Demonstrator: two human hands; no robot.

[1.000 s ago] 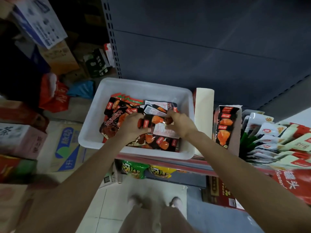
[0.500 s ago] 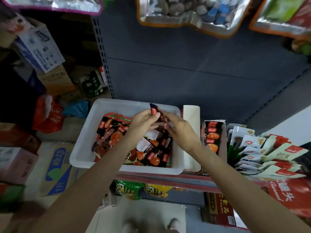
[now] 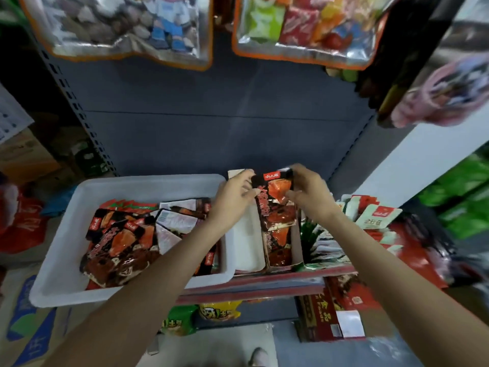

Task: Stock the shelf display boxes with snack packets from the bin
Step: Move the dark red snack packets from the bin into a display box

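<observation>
Two hands up: our left hand (image 3: 232, 200) and right hand (image 3: 309, 193) both pinch one snack packet (image 3: 275, 200) above the display box (image 3: 281, 245), beside the white bin (image 3: 66, 234).

Both hands are up over the shelf boxes right now: the left hand (image 3: 234, 198) and right hand (image 3: 308, 193) pinch a black-and-orange snack packet (image 3: 275, 200) together, right above the display box (image 3: 281, 243) that has more of the same. The white bin (image 3: 58, 250) sits to the left, loaded with packets.
</observation>
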